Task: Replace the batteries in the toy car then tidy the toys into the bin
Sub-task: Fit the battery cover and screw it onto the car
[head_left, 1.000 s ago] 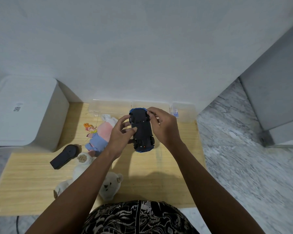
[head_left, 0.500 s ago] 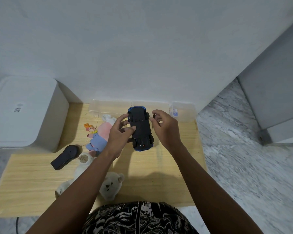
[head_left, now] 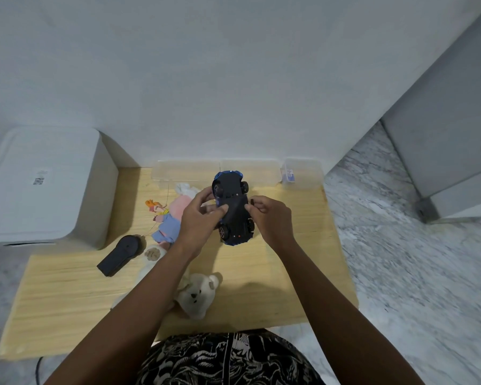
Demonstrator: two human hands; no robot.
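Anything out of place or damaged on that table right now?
Nothing looks damaged. The toy car is held upside down, wheels up, between the left hand and right hand, which suits battery work. Plush toys and a black remote lie loose.

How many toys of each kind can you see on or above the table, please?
Toy car: 1
Remote control: 1
Stuffed toys: 2, a pink and blue one and a white bear
Small doll: 1
Total: 5
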